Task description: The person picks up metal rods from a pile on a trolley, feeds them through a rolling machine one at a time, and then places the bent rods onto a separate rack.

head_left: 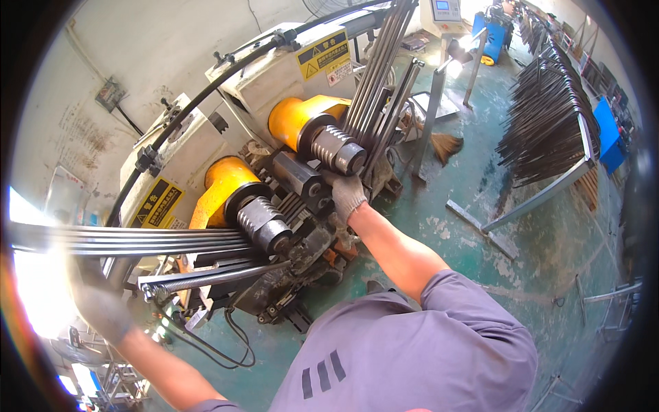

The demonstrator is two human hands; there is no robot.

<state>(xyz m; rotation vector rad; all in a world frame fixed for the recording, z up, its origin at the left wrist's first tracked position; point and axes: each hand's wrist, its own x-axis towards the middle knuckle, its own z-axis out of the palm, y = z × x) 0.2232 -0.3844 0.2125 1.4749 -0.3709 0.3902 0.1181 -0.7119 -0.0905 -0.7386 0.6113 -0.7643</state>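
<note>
Long metal rods (pixel 165 240) extend leftward from 1 grooved roller (pixel 263 225), and whether the blurred left hand (pixel 101 305) or half-hidden right hand (pixel 347 195) grasps anything cannot be told, so keeping rods parallel seems wise.

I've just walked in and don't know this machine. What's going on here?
A person wearing gloves stands at a machine with two yellow housings. The left hand is near the left part of a bundle of rods; blur and glare hide its grip. The bundle runs to one of the ribbed rollers. The right hand is at the other roller's end, its fingertips hidden. More rods slant up beside that roller.
</note>
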